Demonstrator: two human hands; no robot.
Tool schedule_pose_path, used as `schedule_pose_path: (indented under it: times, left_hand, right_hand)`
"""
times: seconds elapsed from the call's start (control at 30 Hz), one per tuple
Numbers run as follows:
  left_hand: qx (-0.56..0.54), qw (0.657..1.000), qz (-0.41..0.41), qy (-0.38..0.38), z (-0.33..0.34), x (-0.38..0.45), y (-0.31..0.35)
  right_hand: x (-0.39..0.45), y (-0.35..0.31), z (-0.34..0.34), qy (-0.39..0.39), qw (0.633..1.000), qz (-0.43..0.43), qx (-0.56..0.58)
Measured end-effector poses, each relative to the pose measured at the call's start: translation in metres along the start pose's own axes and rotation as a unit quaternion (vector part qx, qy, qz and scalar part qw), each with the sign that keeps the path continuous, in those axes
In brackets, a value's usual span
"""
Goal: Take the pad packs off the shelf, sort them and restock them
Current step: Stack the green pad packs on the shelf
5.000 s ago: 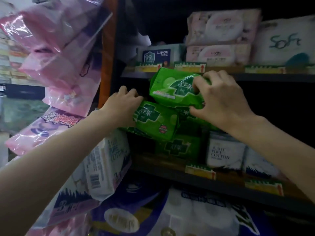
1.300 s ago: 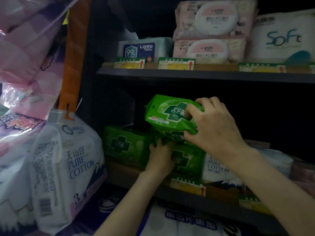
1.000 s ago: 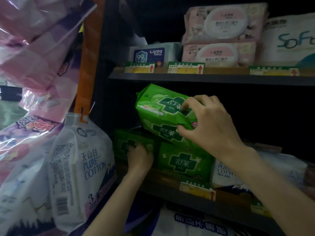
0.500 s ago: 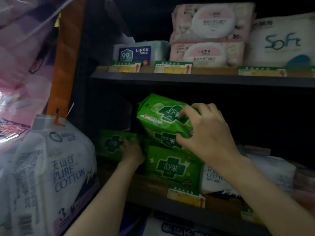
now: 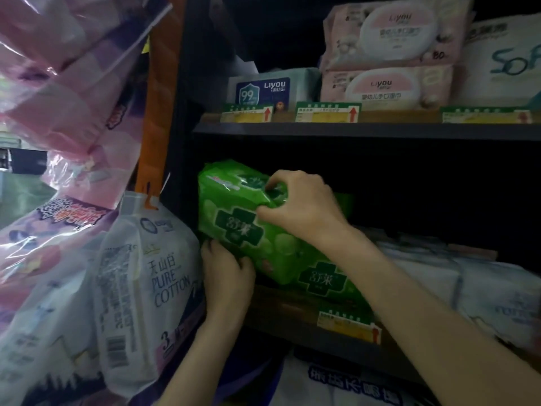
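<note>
Several bright green pad packs sit on the middle shelf [image 5: 292, 323]. My right hand [image 5: 301, 206] grips the top green pad pack [image 5: 231, 197] by its upper right corner; the pack is tilted, with its left end near the shelf's side wall. My left hand [image 5: 227, 271] reaches up from below, its fingers curled under the lower left corner of the green stack. Another green pack [image 5: 322, 279] lies under my right forearm. What sits behind the packs is lost in the dark.
White "PURE COTTON" packs [image 5: 143, 285] and pink bags [image 5: 64, 83] hang at the left, close to my left arm. More white cotton packs [image 5: 468, 282] lie on the shelf at right. Wipes packs [image 5: 389, 57] fill the upper shelf. Blue-and-white bundles [image 5: 336, 382] sit below.
My right hand has swung the top green pack leftward and tipped it more. My left hand has come off the far-left green pack and now sits under the stack's lower left corner.
</note>
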State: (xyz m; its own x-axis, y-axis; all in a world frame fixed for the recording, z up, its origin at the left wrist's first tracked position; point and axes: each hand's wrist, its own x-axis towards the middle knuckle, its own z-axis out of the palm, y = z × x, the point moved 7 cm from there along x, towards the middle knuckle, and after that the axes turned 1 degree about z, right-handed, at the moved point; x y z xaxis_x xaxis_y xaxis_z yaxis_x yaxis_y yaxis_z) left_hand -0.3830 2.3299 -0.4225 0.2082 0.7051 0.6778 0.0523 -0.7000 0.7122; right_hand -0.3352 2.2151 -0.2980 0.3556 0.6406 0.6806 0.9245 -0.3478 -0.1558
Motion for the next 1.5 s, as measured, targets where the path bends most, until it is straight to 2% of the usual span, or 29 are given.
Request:
schedule_pose_path:
  times: [0.07, 0.13, 0.2, 0.3, 0.37, 0.43, 0.57, 0.77, 0.97, 1.07, 1.17, 1.23, 1.27, 1.33, 1.43, 1.5]
  left_hand:
    - [0.026, 1.000, -0.004, -0.009, -0.001, 0.000, -0.007]
    - [0.040, 0.997, 0.002, -0.068, 0.008, 0.001, -0.010]
    - [0.019, 0.991, 0.002, -0.133, 0.019, 0.002, -0.009]
    - [0.047, 0.985, -0.008, -0.165, 0.024, 0.008, -0.010]
    - [0.121, 0.978, -0.016, -0.169, 0.023, 0.012, -0.013]
    - [0.164, 0.973, -0.012, -0.163, 0.022, 0.018, -0.014]
    - [0.248, 0.960, 0.010, -0.129, 0.023, 0.031, -0.019]
    - [0.344, 0.931, 0.003, -0.123, 0.030, 0.054, -0.020]
    - [0.459, 0.880, 0.053, -0.115, 0.037, 0.039, -0.031]
    - [0.447, 0.880, 0.039, -0.154, 0.041, 0.047, -0.036]
    - [0.375, 0.905, 0.001, -0.202, 0.048, 0.049, -0.038]
    - [0.328, 0.923, -0.011, -0.202, 0.047, 0.046, -0.036]
    - [0.319, 0.927, -0.008, -0.197, 0.046, 0.044, -0.035]
    - [0.329, 0.926, 0.002, -0.188, 0.043, 0.043, -0.033]
    - [0.390, 0.907, 0.019, -0.159, 0.040, 0.045, -0.023]
    - [0.450, 0.881, 0.060, -0.132, 0.040, 0.047, -0.014]
  right_hand:
    - [0.022, 0.003, 0.026, -0.043, 0.998, 0.038, 0.018]
    - [0.036, 0.005, 0.058, -0.090, 0.994, 0.052, 0.019]
    - [0.044, 0.008, 0.091, -0.142, 0.985, 0.062, 0.073]
    - [0.044, 0.012, 0.105, -0.146, 0.974, 0.070, 0.156]
    - [0.037, 0.023, 0.089, -0.109, 0.983, 0.065, 0.132]
    - [0.025, 0.036, 0.073, -0.109, 0.988, 0.054, 0.091]
    - [0.003, 0.040, 0.092, -0.231, 0.969, 0.047, 0.074]
    - [0.013, 0.052, 0.126, -0.260, 0.951, 0.144, 0.084]
    - [-0.008, 0.049, 0.172, -0.329, 0.929, 0.154, 0.075]
    - [-0.005, 0.045, 0.158, -0.284, 0.950, 0.119, 0.049]
    - [0.001, 0.043, 0.117, -0.186, 0.982, 0.035, -0.025]
    - [0.004, 0.050, 0.089, -0.135, 0.986, -0.009, -0.100]
    - [0.006, 0.062, 0.082, -0.140, 0.978, -0.006, -0.153]
    - [0.007, 0.095, 0.079, -0.218, 0.945, 0.050, -0.239]
    - [-0.006, 0.120, 0.092, -0.338, 0.914, 0.109, -0.195]
    - [-0.009, 0.120, 0.095, -0.334, 0.918, 0.078, -0.200]
